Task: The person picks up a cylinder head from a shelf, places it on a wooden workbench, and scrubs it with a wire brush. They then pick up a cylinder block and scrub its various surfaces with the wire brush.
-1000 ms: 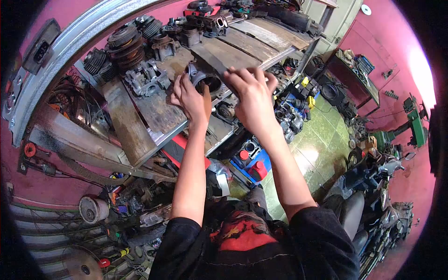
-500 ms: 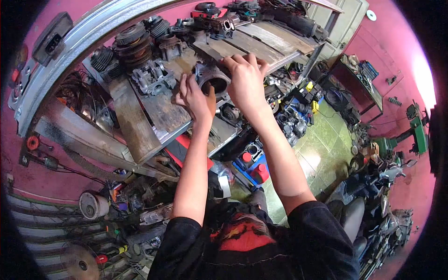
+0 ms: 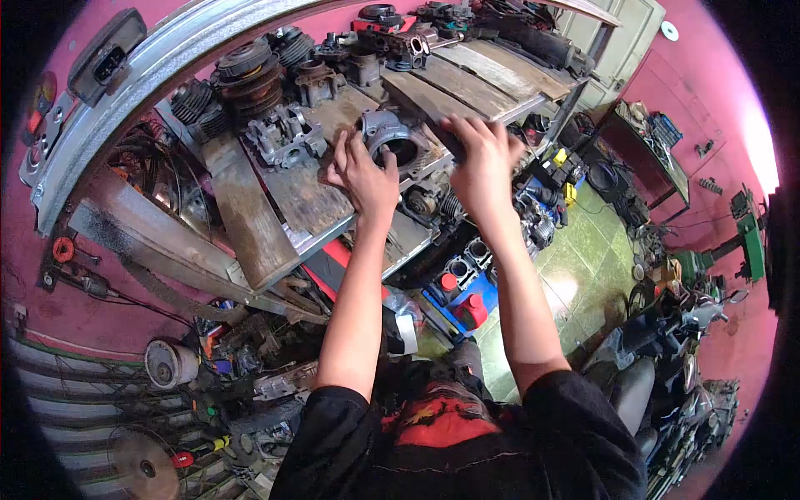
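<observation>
A grey metal engine part (image 3: 385, 127) with a large round bore lies on the wooden bench, its opening turned toward me. My left hand (image 3: 365, 177) grips its left side, with the thumb at the rim of the bore. Just right of the part is my right hand (image 3: 482, 158), its fingers curled round a dark flat object (image 3: 443, 133) that I cannot make out. To the left of my left hand sits a silvery cylinder head (image 3: 285, 137) on the planks.
Stacked rusty discs (image 3: 248, 79) and more engine parts line the bench's back. Below the bench's front edge, a blue tray (image 3: 461, 310) holds red-capped items. A grey metal beam (image 3: 167, 71) crosses at upper left.
My right hand has moved right, away from the metal part, and the dark object beside it shows more. The camera view has shifted slightly. My left hand stays on the part.
</observation>
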### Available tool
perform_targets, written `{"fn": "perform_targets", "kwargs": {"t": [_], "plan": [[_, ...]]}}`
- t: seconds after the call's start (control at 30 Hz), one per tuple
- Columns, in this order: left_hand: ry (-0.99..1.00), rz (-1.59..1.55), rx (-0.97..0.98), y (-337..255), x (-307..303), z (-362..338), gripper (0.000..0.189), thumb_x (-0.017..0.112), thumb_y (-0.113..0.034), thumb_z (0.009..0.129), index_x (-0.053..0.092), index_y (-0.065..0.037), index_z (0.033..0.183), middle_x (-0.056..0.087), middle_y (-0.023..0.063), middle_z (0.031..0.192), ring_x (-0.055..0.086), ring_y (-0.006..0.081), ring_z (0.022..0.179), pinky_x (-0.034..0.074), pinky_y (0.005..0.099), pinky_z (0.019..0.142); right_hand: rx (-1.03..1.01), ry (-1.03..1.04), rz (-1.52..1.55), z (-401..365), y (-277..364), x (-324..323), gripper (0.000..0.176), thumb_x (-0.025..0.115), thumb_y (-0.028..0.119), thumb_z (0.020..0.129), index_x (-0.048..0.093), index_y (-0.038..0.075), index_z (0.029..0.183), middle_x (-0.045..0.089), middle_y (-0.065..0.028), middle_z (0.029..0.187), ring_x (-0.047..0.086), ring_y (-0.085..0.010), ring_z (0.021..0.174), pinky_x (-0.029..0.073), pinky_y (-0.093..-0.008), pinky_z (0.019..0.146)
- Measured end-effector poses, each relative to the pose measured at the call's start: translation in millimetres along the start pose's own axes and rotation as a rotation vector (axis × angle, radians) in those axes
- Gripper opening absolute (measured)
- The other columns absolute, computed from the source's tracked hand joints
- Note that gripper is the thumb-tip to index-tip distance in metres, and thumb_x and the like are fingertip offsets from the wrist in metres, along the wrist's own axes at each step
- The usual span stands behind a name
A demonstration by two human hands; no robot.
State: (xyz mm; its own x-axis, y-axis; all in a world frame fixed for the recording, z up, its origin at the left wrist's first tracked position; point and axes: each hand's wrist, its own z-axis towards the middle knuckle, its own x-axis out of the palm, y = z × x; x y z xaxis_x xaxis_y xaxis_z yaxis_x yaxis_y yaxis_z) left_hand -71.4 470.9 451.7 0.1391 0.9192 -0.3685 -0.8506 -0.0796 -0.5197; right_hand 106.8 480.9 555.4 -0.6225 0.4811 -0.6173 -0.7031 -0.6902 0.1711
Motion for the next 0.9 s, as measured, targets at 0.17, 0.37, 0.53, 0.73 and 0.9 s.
{"fn": "perform_targets", "kwargs": {"t": [0.17,0.37,0.53,0.73,0.9], "plan": [[0.032,-0.008,-0.022,0.1,-3.9,-0.6,0.061,0.078,-0.023,0.088,0.058,0.000,0.141,0.059,0.0223,0.150,0.047,0.0330,0.147,0.028,0.0519,0.113,-0.005,0.090,-0.013,20.6,3.8,2.2,0.061,0.064,-0.010,0.071,0.076,0.015,0.126,0.073,-0.0055,0.115,0.060,-0.0321,0.115,0.038,-0.0478,0.101],[-0.001,-0.016,-0.009,3.7,3.7,-1.7,0.062,0.082,-0.021,0.084,0.058,-0.001,0.138,0.062,0.0234,0.145,0.045,0.0331,0.149,0.030,0.0549,0.112,0.070,0.056,0.023,-62.6,13.5,-43.8,0.063,0.068,-0.010,0.069,0.074,0.013,0.127,0.073,-0.0027,0.127,0.061,-0.0279,0.119,0.036,-0.0480,0.104],[-0.011,-0.025,-0.005,1.1,-0.3,-0.6,0.062,0.082,-0.020,0.084,0.058,-0.002,0.139,0.064,0.0203,0.145,0.045,0.0329,0.149,0.030,0.0560,0.112,0.057,0.005,-0.071,-35.4,20.7,-27.8,0.067,0.064,-0.012,0.068,0.074,0.012,0.130,0.073,-0.0043,0.122,0.061,-0.0305,0.116,0.037,-0.0466,0.102],[0.029,-0.023,0.010,-1.9,-7.5,0.4,0.063,0.083,-0.019,0.083,0.059,-0.002,0.139,0.066,0.0196,0.143,0.042,0.0319,0.151,0.028,0.0565,0.113,-0.034,0.045,-0.038,25.4,20.2,14.2,0.057,0.060,-0.012,0.072,0.075,0.011,0.123,0.073,-0.0059,0.119,0.060,-0.0332,0.116,0.038,-0.0500,0.103],[0.017,-0.028,-0.009,-1.9,-6.2,-0.6,0.065,0.086,-0.018,0.080,0.059,-0.002,0.138,0.066,0.0188,0.142,0.041,0.0313,0.152,0.028,0.0565,0.113,-0.031,0.055,0.029,-40.5,25.1,-29.6,0.070,0.068,-0.010,0.063,0.073,0.013,0.130,0.071,-0.0042,0.130,0.060,-0.0302,0.121,0.037,-0.0518,0.106]]}}
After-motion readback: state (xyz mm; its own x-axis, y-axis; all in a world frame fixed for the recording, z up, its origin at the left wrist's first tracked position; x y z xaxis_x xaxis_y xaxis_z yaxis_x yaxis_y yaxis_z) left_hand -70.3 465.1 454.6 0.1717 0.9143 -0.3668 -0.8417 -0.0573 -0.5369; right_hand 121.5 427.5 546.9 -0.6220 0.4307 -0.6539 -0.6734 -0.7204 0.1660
